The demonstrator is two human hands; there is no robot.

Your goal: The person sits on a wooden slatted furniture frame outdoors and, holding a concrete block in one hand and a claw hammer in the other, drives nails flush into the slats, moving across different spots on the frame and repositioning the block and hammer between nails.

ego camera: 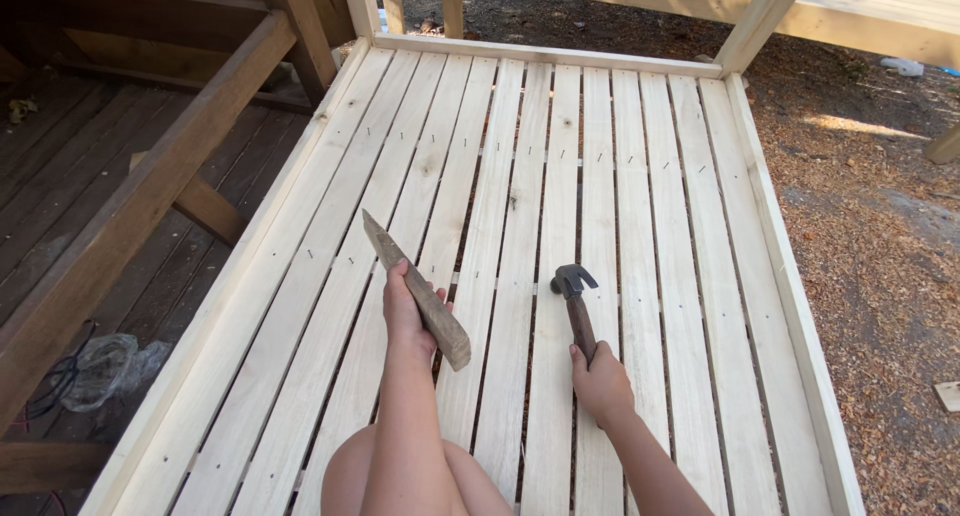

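Observation:
My left hand (403, 308) grips a short, weathered wooden wedge (420, 294) that tapers to a thin tip pointing up and left, held just above the slats. My right hand (600, 381) holds a claw hammer (576, 306) by its dark wooden handle, its metal head resting on or just over a slat. Both hands are over a pale slatted wooden panel (520, 176) with small nails showing in rows across the boards. My bare knee (345, 476) shows at the bottom edge.
The panel has a raised frame rail (790, 306) on the right and another on the left. A dark wooden deck and beam (130, 216) lie to the left, with a plastic bag (100, 366) below. Sawdust-covered ground (880, 226) spreads to the right.

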